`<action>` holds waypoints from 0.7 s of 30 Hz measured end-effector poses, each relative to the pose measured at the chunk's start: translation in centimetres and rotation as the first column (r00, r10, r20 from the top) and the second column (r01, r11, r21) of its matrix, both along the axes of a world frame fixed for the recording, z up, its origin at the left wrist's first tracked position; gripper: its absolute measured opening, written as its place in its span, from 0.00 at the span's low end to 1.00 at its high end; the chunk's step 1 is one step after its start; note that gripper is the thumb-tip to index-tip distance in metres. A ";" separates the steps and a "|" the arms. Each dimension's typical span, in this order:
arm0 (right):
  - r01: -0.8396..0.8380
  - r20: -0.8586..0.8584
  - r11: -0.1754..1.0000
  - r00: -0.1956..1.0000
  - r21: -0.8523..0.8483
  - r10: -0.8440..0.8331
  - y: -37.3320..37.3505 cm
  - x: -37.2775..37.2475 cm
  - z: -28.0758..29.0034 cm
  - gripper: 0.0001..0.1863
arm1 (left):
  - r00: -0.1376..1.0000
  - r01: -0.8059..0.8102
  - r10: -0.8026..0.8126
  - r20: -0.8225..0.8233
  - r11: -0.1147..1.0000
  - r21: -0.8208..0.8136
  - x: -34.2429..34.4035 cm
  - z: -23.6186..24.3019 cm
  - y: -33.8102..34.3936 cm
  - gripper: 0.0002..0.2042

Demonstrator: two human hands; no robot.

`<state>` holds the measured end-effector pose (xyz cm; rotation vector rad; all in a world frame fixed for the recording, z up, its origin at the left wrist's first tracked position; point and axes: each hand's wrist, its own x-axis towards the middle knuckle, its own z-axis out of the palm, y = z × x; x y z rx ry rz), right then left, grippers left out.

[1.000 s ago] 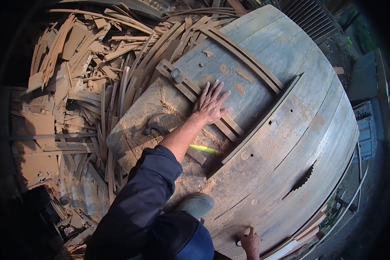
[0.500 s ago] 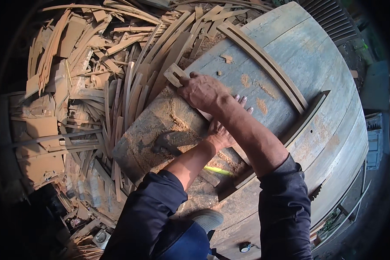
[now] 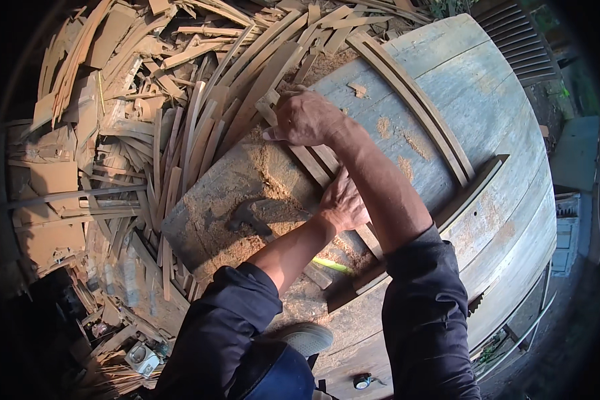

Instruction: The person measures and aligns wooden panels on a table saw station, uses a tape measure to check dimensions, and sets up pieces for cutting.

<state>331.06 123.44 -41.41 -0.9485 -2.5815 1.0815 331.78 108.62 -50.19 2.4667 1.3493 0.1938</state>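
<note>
While both bare hands press down near the middle of the frame, a person in dark blue sleeves leans over a weathered grey plank worktable (image 3: 447, 87) dusted with sawdust. At upper centre, the right hand (image 3: 305, 118) closes its curled fingers over the far end of a long narrow strip of brown wood (image 3: 313, 167), which runs diagonally from upper centre down toward lower centre, lying flat on the table. Just below it, the left hand (image 3: 343, 203) rests on the same strip, fingers bent and close together, pressing on it; whether they wrap the edge cannot be told. The right forearm crosses above the left hand. Right of the hands, curved wooden slats (image 3: 413, 100) lie side by side on the table, arcing from the top of the frame toward the right. A small yellow-green pencil-like stick (image 3: 330, 265) lies on the table at lower centre, just beside the left forearm. Across the upper left and left of the frame spreads a large loose heap of thin wood offcuts and strips (image 3: 147, 120). A grey shoe (image 3: 307, 339) shows at bottom centre.
</note>
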 end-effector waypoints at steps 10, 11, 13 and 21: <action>0.732 -0.493 0.616 0.437 -0.292 -0.753 -5.4 -4.2 -6.6 0.19 | 1.000 -0.021 0.021 0.005 0.999 0.032 0.2 1.8 0.6 0.34; 0.754 -0.485 0.597 0.427 -0.274 -0.763 -5.3 -4.3 -6.5 0.19 | 0.999 -0.027 0.027 0.028 1.000 0.015 0.4 2.2 0.7 0.33; 0.705 -0.405 0.615 0.477 -0.354 -0.780 -5.0 -3.8 -5.6 0.21 | 0.998 -0.047 0.046 0.049 0.999 0.017 0.8 2.9 0.9 0.32; 0.801 -0.533 0.571 0.409 -0.180 -0.741 -20.6 10.9 0.4 0.26 | 0.998 0.021 -0.035 0.049 0.966 0.260 0.4 0.9 0.1 0.32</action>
